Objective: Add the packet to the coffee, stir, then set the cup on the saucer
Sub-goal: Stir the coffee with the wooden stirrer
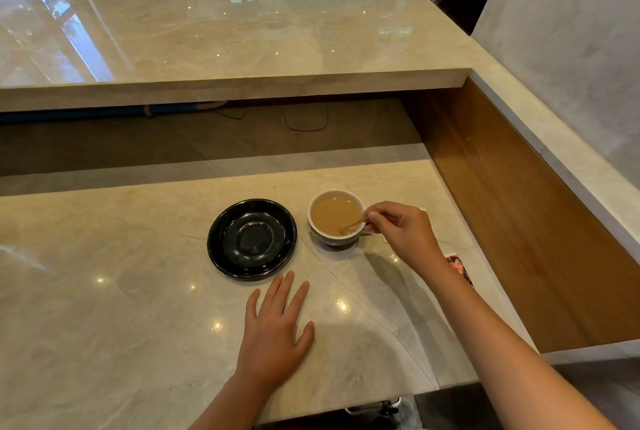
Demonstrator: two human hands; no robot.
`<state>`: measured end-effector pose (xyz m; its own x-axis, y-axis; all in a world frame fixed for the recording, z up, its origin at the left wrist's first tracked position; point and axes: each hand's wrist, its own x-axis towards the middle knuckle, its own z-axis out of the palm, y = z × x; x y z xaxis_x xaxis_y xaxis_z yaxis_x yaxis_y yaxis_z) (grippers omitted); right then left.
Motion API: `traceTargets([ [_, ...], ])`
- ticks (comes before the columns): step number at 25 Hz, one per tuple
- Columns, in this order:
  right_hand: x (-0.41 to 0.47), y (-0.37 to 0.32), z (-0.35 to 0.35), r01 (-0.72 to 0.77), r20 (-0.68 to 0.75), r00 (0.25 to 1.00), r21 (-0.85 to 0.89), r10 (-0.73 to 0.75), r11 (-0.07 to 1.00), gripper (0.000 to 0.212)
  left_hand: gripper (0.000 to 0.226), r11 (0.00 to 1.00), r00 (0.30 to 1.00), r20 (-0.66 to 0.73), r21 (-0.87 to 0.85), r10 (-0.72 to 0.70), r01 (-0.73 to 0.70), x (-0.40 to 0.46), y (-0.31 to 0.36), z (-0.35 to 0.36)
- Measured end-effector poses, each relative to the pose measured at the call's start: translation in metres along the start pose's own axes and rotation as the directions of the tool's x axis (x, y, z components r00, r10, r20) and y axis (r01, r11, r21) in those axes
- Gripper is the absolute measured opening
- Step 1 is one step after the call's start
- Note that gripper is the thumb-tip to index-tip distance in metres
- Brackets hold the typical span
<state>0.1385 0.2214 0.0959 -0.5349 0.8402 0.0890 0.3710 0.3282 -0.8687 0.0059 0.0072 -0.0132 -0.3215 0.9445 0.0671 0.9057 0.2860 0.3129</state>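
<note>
A white cup [323,237] of light brown milky coffee stands on the marble counter. Just left of it, apart from the cup, lies an empty black saucer [251,239]. My right hand [403,234] is at the cup's right rim, pinching a thin wooden stir stick [353,224] whose tip dips into the coffee. My left hand [275,325] lies flat on the counter in front of the saucer, fingers spread, holding nothing. A red and black packet [459,268] lies on the counter behind my right forearm, partly hidden.
The marble counter [104,291] ends at a wooden side wall [519,222] on the right. A raised marble ledge [242,49] runs across the back, with a shadowed gap and cables under it. Chairs stand far behind.
</note>
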Motion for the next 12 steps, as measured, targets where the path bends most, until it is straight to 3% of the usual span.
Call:
traceTargets([
  [5, 0.006, -0.004, 0.022, 0.02, -0.016, 1.0, 0.084, -0.019, 0.996, 0.015, 0.062, 1.0, 1.0, 0.001, 0.008, -0.009, 0.009, 0.0, 0.0, 0.001],
  [12, 0.023, -0.004, 0.014, 0.126, -0.075, 0.988, -0.147, -0.138, 0.981, 0.014, 0.061, 1.0, 1.0, -0.001, 0.011, -0.008, 0.008, 0.0, 0.0, 0.001],
])
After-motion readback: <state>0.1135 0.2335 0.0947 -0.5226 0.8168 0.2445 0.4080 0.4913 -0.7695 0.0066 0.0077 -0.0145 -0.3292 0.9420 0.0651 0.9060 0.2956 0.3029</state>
